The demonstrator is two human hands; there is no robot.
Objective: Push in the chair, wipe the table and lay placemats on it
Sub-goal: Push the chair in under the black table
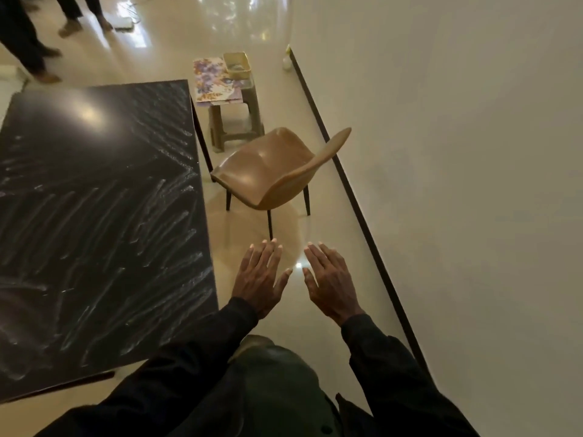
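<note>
A tan chair (271, 171) with dark legs stands on the floor beside the right edge of the black table (94, 216), pulled out and turned at an angle. White smears streak the tabletop. My left hand (262, 279) and my right hand (331, 285) are stretched out flat, palms down, over the floor in front of me, short of the chair and touching nothing. Flowered placemats (211, 78) lie on a plastic stool (235, 121) beyond the chair, with a small yellow-rimmed basin (236, 66) on top.
A pale wall with a dark skirting strip (356, 209) runs along the right, leaving a narrow aisle of glossy floor between it and the table. People's legs (31, 36) stand at the far left. A small white bottle (286, 61) sits by the wall.
</note>
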